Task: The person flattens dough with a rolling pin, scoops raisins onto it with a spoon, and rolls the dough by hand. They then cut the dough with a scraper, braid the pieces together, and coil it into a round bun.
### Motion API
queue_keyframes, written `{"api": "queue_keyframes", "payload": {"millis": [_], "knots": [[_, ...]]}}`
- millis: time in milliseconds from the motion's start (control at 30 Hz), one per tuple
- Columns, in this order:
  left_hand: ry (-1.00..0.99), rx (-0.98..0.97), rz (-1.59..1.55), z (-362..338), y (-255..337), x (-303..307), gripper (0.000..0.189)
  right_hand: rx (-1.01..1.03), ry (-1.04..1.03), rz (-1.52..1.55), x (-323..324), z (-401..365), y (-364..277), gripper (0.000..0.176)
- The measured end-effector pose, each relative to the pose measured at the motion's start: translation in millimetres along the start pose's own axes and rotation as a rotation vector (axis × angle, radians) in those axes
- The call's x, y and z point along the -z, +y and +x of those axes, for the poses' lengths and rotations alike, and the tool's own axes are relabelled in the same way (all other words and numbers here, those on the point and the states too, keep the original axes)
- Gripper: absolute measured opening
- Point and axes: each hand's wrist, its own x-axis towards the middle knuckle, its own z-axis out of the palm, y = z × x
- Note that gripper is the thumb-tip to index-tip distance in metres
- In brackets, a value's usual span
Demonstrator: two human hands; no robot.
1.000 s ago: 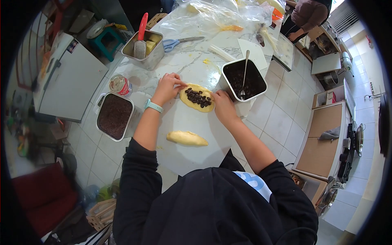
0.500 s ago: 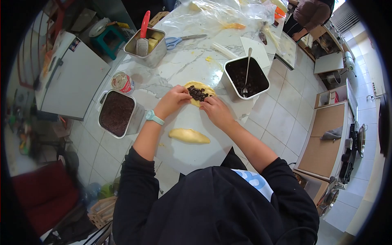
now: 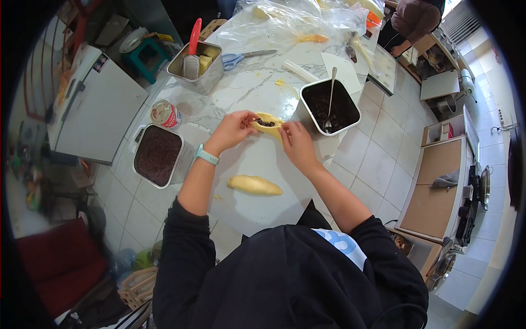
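A yellow dough round [image 3: 267,131] with dark chunky filling [image 3: 266,123] lies on the marble-patterned table, its near edge lifted and folded partway over the filling. My left hand [image 3: 239,127] pinches the dough's left end, and my right hand [image 3: 296,140] grips its right end. Closer to me rests a closed, spindle-shaped piece of filled dough [image 3: 254,185], touched by neither hand. Right of my right hand stands a metal container [image 3: 344,129] of dark filling, with a spoon [image 3: 331,101] leaning in it.
On the left are a metal tin of dark brown mass [image 3: 158,155] and a red-labelled can [image 3: 165,114]. Farther back stand a container with a red-handled grater [image 3: 192,63], blue-handled scissors [image 3: 233,59] and plastic bags [image 3: 285,24]. Another person [image 3: 413,24] is at the upper right.
The dough lay flat with its filling exposed. Its near edge is now raised and folded over, covering part of the filling. Both hands stayed at its ends.
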Motion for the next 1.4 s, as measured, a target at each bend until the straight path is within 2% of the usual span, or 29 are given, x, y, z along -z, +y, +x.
{"api": "queue_keyframes", "payload": {"millis": [33,133,267,333,367,433,467,500,567,633,767,867,900,933,967,1033,1067,1100,1167,1200,1267,1400], "knots": [[-0.011,-0.035,0.170,6.2,2.7,2.5,0.021,-0.190,-0.044,0.141,1.4,2.0,-0.5,0.012],[-0.037,-0.064,0.329,35.3,2.8,0.5,0.023,-0.262,-0.071,0.123,-1.1,13.1,6.9,0.013],[-0.086,-0.076,0.369,60.2,-17.3,-7.0,0.022,-0.185,-0.048,-0.085,-14.9,19.0,10.6,0.014],[-0.102,-0.168,0.491,61.4,-25.5,-7.5,0.018,-0.158,-0.037,-0.137,-17.4,20.3,10.0,0.015],[-0.107,-0.172,0.492,60.2,-28.0,-7.9,0.018,-0.199,-0.148,-0.161,-13.5,22.4,10.4,0.016],[-0.059,-0.352,0.519,52.3,-31.2,-11.3,0.015,-0.206,-0.182,-0.172,-11.1,25.2,12.1,0.017],[-0.066,-0.355,0.521,48.5,-31.4,-13.5,0.015,-0.206,-0.220,-0.183,-11.3,25.6,13.6,0.018],[-0.023,-0.384,0.535,43.8,-31.6,-14.8,0.013,-0.208,-0.216,-0.180,-12.3,23.3,13.7,0.018],[0.022,-0.409,0.551,32.0,-25.5,-15.6,0.011,-0.029,-0.068,-0.204,-15.3,13.8,12.7,0.016],[-0.046,-0.218,0.251,19.0,-16.4,-13.8,0.009,-0.037,-0.047,-0.079,-14.1,5.7,13.2,0.015],[0.109,-0.228,0.103,-18.1,4.4,-17.7,0.010,-0.034,0.027,0.251,-1.4,-15.3,8.9,0.015],[0.185,-0.270,0.116,-32.3,19.0,-16.7,0.011,-0.099,-0.026,0.362,17.5,-22.4,-1.9,0.018],[0.124,-0.150,0.103,-34.9,22.3,-15.3,0.011,-0.100,-0.032,0.364,23.4,-22.1,-2.4,0.018],[0.062,-0.032,0.089,-37.6,23.6,-15.3,0.011,-0.269,-0.170,0.404,29.1,-20.9,-1.7,0.018],[0.062,-0.027,0.087,-37.9,18.4,-16.0,0.011,-0.439,-0.307,0.442,31.4,-19.9,-0.8,0.018],[-0.124,0.144,0.123,-32.3,6.3,-16.5,0.012,-0.511,-0.395,0.420,30.6,-16.9,1.3,0.018],[-0.124,0.141,0.125,-27.1,4.0,-18.1,0.012,-0.576,-0.475,0.396,30.5,-13.6,2.8,0.018],[-0.091,0.103,0.190,-21.5,2.1,-21.8,0.012,-0.575,-0.471,0.396,26.3,-12.7,6.9,0.018],[-0.057,0.065,0.254,-14.9,0.3,-27.2,0.013,-0.250,-0.318,0.127,15.2,-12.3,10.7,0.017],[-0.067,0.011,0.279,-11.2,-0.4,-28.1,0.013,-0.243,-0.317,0.125,12.5,-9.9,14.0,0.017],[-0.079,-0.040,0.301,-11.4,-5.1,-31.2,0.013,-0.073,-0.306,-0.074,10.7,-7.6,9.4,0.016],[-0.113,0.044,0.227,-12.2,-7.2,-32.5,0.017,-0.103,-0.380,0.018,3.5,-3.9,0.4,0.017]]}}
